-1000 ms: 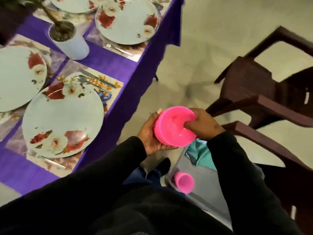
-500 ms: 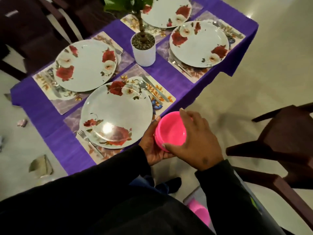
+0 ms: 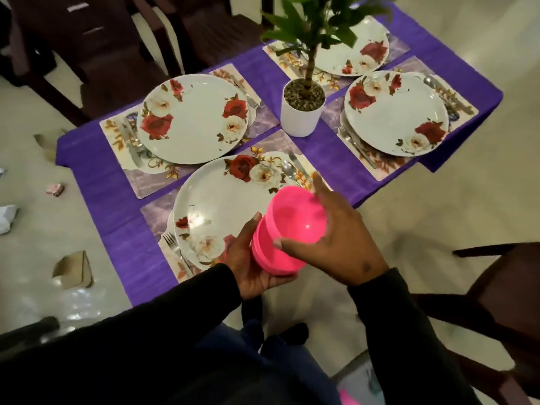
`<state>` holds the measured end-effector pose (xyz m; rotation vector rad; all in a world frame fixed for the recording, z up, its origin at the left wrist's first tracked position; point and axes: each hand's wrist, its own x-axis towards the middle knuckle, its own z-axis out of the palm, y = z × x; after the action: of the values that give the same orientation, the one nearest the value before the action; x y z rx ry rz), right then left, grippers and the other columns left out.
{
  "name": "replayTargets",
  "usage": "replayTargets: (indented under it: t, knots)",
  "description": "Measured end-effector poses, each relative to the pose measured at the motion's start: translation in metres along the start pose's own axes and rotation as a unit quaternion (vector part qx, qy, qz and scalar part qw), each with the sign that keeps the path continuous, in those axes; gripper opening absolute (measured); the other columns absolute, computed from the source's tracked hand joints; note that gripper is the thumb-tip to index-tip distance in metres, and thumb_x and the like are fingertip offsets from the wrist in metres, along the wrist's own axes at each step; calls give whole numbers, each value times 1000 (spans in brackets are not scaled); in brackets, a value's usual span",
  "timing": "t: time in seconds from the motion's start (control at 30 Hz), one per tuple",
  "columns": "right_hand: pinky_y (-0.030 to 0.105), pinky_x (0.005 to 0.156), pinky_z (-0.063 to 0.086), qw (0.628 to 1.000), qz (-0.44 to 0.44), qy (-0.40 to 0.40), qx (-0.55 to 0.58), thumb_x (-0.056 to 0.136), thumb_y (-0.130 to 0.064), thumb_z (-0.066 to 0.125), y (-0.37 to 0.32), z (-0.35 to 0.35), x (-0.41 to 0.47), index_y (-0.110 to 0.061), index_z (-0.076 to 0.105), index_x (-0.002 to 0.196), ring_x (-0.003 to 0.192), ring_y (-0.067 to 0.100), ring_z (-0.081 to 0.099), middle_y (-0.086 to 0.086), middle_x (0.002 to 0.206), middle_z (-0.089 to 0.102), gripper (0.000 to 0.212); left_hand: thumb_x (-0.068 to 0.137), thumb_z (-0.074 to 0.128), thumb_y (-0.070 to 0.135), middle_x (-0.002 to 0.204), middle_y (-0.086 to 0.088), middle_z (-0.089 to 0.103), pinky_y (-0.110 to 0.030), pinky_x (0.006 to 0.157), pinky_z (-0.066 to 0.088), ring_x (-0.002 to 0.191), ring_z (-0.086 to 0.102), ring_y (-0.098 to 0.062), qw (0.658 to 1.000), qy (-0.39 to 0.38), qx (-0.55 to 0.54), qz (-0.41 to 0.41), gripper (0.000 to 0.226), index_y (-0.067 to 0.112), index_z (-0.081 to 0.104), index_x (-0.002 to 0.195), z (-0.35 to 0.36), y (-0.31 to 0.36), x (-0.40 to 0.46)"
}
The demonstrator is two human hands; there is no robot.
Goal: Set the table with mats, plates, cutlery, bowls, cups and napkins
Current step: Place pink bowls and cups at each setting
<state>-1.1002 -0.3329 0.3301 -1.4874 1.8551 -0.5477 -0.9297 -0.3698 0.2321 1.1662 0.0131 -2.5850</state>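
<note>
A stack of pink plastic bowls (image 3: 289,229) is held over the near edge of the table. My left hand (image 3: 248,264) cups the stack from below and the side. My right hand (image 3: 336,244) grips the top bowl's rim, thumb on the near edge and fingers over the far edge. Just beyond the stack lies the nearest rose-patterned plate (image 3: 222,209) on a place mat (image 3: 155,211), with a fork (image 3: 172,244) on its left and a spoon (image 3: 287,171) on its right. Several more plates sit on mats: far left (image 3: 193,118), right (image 3: 397,112), back (image 3: 362,57).
A potted plant in a white pot (image 3: 302,112) stands mid-table on the purple cloth (image 3: 117,194). Dark wooden chairs stand at the back left (image 3: 87,54) and to my right (image 3: 502,302). Scraps of paper and card (image 3: 73,270) litter the floor on the left. Something pink (image 3: 347,397) shows below.
I turned from the box by the chair toward the table, carrying the pink bowls over the table's near edge. My right hand shifted from inside the top bowl to gripping its rim.
</note>
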Motion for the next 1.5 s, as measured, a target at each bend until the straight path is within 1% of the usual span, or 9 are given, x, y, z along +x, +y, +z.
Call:
replayTargets:
  t: [0.1,0.27,0.47,0.7,0.97,1.07,1.17,1.3,1.5]
  knots:
    - [47,102,47,996,9,36,82,59,-65,84,-9,-2,32,-41,14,155,127,13,47,-8,143,45,121,59,82,66,129,-25,63,-55,78,57,105,65,-46,998,-7,-52,26,99,12,55,137,-17,7,-12]
    - [47,107,40,999,10,32,0,58,-53,90,-1,25,107,-22,17,157,131,25,41,4,144,41,126,51,90,62,144,-25,51,-60,77,58,122,55,-49,986,-32,-142,81,112,17,49,145,-53,16,-34]
    - [49,116,25,982,-39,-94,-162,64,-45,89,11,77,170,-18,1,158,143,36,24,13,156,27,132,75,65,73,137,-32,55,-62,77,58,119,56,-55,965,8,-218,148,91,12,50,141,-57,27,-48]
    - [51,107,35,969,-68,-109,-213,64,-50,85,20,94,195,-17,2,158,138,38,32,11,153,32,129,65,76,72,134,-27,59,-59,91,49,123,54,-50,939,63,-264,212,98,16,52,141,-44,35,-30]
    - [53,110,33,960,-98,-168,-200,59,-60,85,24,74,212,-20,4,157,144,37,27,6,161,24,133,70,72,72,139,-26,56,-58,69,59,121,56,-49,922,53,-290,252,92,18,52,142,-12,20,-9]
    - [44,117,24,966,-149,-150,-147,77,-50,77,12,48,210,-19,23,155,148,28,21,4,162,23,100,67,77,67,141,-24,55,-59,70,58,126,52,-50,914,49,-303,267,93,19,52,143,-2,14,0]
    - [39,107,44,974,-152,-165,20,84,-46,73,-9,14,194,-22,57,135,123,15,53,-6,136,56,58,76,65,69,138,-25,57,-59,72,59,124,54,-50,907,50,-313,278,84,17,53,141,17,9,9]
    - [37,105,44,941,-188,-279,-44,67,-74,71,-29,-14,156,-26,44,146,126,11,49,-7,146,47,96,72,67,65,129,-23,64,-57,76,59,114,62,-46,907,88,-303,281,82,15,56,136,41,6,17]
    - [41,113,31,901,-252,-271,-228,61,-71,79,-21,-27,125,-24,11,157,143,23,27,1,158,26,126,72,77,60,133,-21,61,-56,91,55,118,62,-42,904,42,-334,262,88,15,50,142,61,5,27]
